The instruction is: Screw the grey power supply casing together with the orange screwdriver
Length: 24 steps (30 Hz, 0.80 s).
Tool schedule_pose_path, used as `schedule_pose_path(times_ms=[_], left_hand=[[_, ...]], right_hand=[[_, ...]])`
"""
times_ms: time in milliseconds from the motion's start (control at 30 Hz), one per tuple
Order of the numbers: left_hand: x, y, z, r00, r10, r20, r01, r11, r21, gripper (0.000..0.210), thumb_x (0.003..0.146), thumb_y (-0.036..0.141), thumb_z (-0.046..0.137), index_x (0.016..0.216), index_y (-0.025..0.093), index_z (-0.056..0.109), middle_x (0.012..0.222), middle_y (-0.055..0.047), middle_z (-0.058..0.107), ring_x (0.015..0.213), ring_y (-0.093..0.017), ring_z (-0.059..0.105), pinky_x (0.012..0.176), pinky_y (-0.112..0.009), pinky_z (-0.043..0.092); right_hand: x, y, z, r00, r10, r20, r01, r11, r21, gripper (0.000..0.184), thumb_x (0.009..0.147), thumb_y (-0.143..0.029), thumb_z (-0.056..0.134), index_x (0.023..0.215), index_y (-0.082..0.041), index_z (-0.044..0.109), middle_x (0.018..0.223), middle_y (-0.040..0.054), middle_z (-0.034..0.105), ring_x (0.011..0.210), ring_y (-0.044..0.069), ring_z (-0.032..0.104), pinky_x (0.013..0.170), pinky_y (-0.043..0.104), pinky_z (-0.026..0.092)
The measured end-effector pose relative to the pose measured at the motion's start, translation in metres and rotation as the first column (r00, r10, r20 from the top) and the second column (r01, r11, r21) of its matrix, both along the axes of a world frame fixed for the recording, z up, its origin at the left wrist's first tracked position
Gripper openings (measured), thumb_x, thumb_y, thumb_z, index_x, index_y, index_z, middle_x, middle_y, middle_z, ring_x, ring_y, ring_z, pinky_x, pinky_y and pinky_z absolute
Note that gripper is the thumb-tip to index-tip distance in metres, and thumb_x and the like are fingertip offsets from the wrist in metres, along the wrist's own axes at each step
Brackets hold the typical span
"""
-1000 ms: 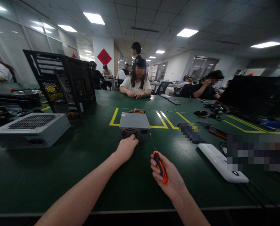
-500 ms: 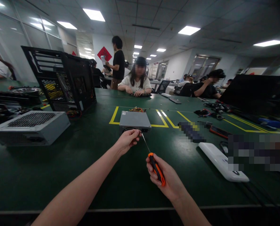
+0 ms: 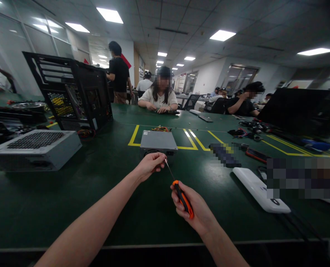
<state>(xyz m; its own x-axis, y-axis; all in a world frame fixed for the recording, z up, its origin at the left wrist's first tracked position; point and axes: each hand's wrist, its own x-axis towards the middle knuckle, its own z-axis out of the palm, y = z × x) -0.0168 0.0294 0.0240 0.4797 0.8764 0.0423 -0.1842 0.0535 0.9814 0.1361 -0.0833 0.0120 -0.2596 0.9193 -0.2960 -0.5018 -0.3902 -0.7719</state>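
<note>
The right hand [image 3: 196, 204] grips an orange-and-black screwdriver [image 3: 183, 198], its tip at the left hand's [image 3: 151, 163] closed pinch, just before the grey power supply [image 3: 158, 140] on the green bench [image 3: 131, 218]. Over left, a black computer case [image 3: 84, 85] holds parts too dim to name.

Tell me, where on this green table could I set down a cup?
Bare table shows between the grey box at left and the left hand, and between the right hand and the white device. It is crowded behind that box, beside the black computer case, and at right, among the cables near the black screen.
</note>
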Motion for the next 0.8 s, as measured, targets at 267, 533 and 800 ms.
schedule_pose_path(times_ms=[267,533,800], left_hand=[[-0.004,0.006,-0.006,0.974,-0.023,-0.227,0.053,0.99,0.127,0.027,0.076,0.04,0.055,0.077,0.013,0.053,0.06,0.002,0.051,0.051,-0.005,0.045,0.044,-0.016,0.033],[0.009,0.0,-0.017,0.994,-0.025,-0.111,0.034,0.996,0.079,0.04,0.079,0.041,0.053,0.109,0.014,0.05,0.102,-0.009,0.055,0.061,-0.005,0.052,0.044,-0.015,0.036],[0.021,0.0,-0.036,0.942,0.109,-0.317,0.013,0.933,0.359,0.049,0.084,0.034,0.042,0.129,0.021,0.031,0.087,-0.003,0.055,0.057,-0.007,0.053,0.042,-0.015,0.039]], right_hand=[[-0.003,-0.002,0.003,0.995,-0.027,0.094,0.026,1.0,0.012,0.02,0.068,-0.027,0.066,0.077,-0.015,0.053,0.06,-0.0032,0.05,0.041,0.001,0.036,0.031,0.01,0.017],[0.0,0.004,0.002,0.986,-0.132,-0.102,0.129,0.991,-0.038,0.015,0.068,-0.02,0.065,0.077,-0.011,0.058,0.057,-0.0022,0.049,0.039,0.001,0.035,0.03,0.01,0.022],[0.004,0.014,0.005,0.955,-0.258,-0.146,0.237,0.96,-0.146,0.006,0.076,-0.014,0.054,0.072,-0.011,0.056,0.055,-0.001,0.049,0.037,0.001,0.035,0.029,0.009,0.024]])
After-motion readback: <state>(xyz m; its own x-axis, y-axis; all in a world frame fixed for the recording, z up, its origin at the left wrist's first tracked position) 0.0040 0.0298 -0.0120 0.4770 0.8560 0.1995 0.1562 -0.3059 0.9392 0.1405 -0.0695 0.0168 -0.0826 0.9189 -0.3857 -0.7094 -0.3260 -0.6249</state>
